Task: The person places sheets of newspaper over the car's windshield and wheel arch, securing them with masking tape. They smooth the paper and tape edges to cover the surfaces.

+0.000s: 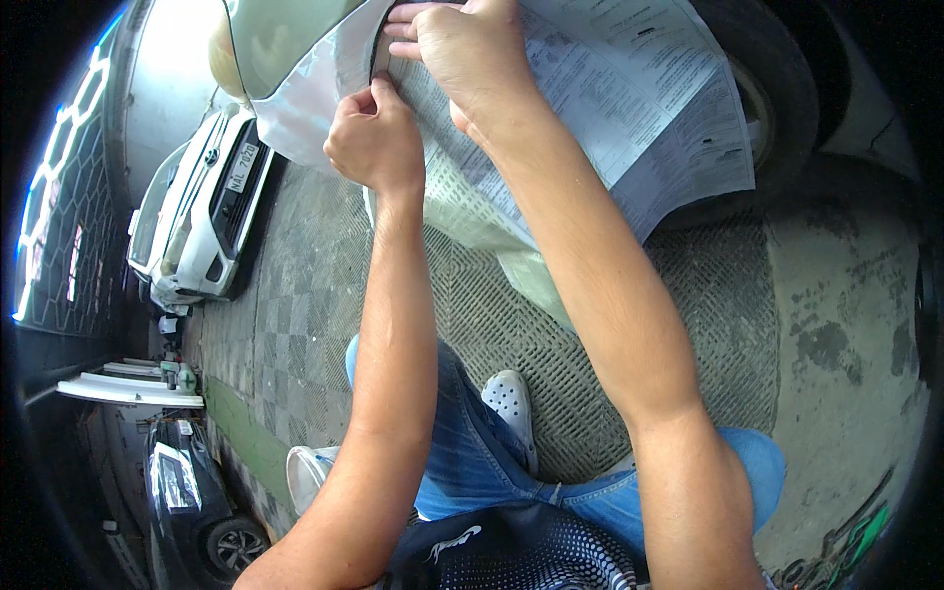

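My left hand (379, 138) is closed in a pinch at the edge of a glossy white car body panel (305, 108). What lies between its thumb and fingers is too small to make out. Just above and to the right, my right hand (467, 54) has its fingers stretched out toward the dark curved edge of the panel, over the covering there. Printed paper sheets (629, 98) spread from under the right hand across the tyre (792, 108). A pale greenish sheet (462, 202) hangs below them, partly hidden by my right forearm.
A white car (202, 206) stands at the left, and a dark car (192, 492) at the lower left. White long panels (128, 388) lie between them. A white bucket (307, 477) sits beside my left knee. Grey textured tiles (698, 315) meet stained concrete (836, 324) at the right.
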### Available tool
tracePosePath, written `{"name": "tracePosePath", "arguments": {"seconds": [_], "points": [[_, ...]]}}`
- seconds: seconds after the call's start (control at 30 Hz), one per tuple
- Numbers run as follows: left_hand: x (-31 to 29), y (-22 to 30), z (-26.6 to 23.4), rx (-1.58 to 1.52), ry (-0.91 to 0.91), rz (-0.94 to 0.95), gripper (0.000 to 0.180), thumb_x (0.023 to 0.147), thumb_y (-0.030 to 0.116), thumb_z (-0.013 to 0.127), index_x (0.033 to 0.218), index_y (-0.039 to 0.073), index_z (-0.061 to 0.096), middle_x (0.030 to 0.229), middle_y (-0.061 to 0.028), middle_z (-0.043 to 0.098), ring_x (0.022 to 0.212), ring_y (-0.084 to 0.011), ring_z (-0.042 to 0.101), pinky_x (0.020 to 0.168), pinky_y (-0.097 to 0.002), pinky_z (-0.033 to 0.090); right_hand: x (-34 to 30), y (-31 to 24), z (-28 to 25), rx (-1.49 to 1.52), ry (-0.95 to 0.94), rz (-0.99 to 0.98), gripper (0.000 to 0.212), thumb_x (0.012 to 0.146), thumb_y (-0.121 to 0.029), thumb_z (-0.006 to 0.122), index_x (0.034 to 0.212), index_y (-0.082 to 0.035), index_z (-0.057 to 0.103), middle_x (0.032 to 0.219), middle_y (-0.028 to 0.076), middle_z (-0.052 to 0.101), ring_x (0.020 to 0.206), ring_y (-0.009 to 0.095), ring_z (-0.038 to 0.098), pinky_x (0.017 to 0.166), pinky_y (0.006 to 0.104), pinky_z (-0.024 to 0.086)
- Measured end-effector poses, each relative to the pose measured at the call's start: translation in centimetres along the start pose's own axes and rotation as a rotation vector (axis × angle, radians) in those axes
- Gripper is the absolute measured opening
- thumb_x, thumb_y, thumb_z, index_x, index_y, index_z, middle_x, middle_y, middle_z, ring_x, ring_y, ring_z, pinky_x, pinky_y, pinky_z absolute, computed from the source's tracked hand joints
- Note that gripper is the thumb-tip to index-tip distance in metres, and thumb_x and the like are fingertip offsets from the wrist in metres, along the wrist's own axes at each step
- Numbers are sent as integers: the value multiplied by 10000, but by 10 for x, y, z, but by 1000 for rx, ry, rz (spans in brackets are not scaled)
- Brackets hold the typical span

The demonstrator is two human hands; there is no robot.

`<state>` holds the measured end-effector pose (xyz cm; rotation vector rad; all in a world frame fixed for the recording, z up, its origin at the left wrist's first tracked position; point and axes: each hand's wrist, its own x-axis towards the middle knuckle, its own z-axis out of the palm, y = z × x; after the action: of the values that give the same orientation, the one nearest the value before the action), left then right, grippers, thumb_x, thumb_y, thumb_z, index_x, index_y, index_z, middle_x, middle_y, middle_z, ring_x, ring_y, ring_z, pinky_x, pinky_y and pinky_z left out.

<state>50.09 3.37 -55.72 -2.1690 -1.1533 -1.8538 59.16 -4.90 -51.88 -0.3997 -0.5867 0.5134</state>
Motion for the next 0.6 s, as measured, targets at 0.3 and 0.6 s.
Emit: {"name": "tracePosePath", "arguments": {"seconds": [0.3, 0.6], "points": [[-3, 4, 2, -50, 22, -57, 316, 901, 292, 737, 802, -6, 768, 715, -147, 753, 649, -283, 735, 686, -413, 577, 6, 14, -6, 136, 6, 79, 377, 902, 86, 449, 1276, 75, 400, 1194, 336, 649, 1017, 321, 705, 840, 370, 596], [0, -5, 4, -111, -29, -55, 296, 896, 265, 728, 827, -19, 773, 724, -153, 754, 657, -285, 737, 686, -416, 575, -13, 36, 9, -400, 66, -33, 348, 898, 80, 596, 1240, 98, 532, 1152, 253, 731, 1107, 266, 719, 956, 325, 578]]}}
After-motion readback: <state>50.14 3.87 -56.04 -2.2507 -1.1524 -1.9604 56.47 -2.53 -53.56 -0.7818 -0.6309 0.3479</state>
